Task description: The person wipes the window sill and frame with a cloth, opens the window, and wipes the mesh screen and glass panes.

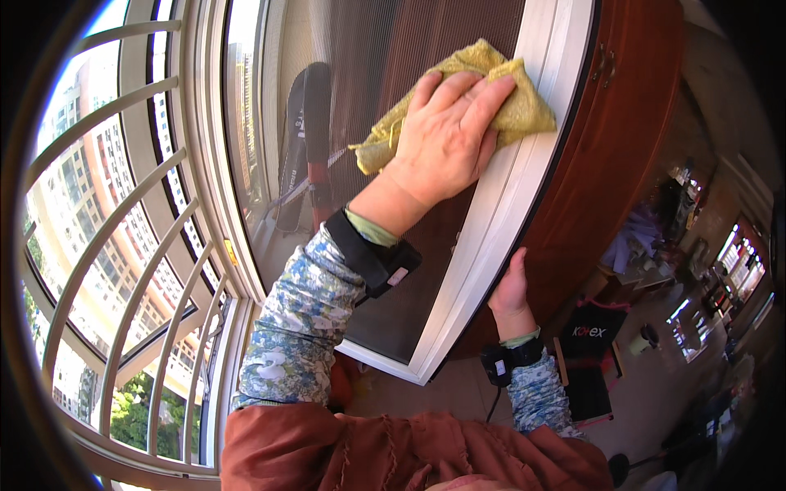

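My left hand presses a folded yellow cloth against a dark mesh panel and its white frame. The cloth lies across the join between mesh and frame, with my fingers spread over it. Lower down, my right hand is at the frame's outer black edge, thumb upward. Its fingers are hidden behind the frame, so their grip does not show. Both wrists wear black straps with small devices, over floral sleeves.
White window bars curve along the left, with tall buildings outside. A reddish-brown wooden cabinet stands close behind the frame. A black folding chair bearing writing is on the floor at right. A dark elongated object appears through or reflected in the panel.
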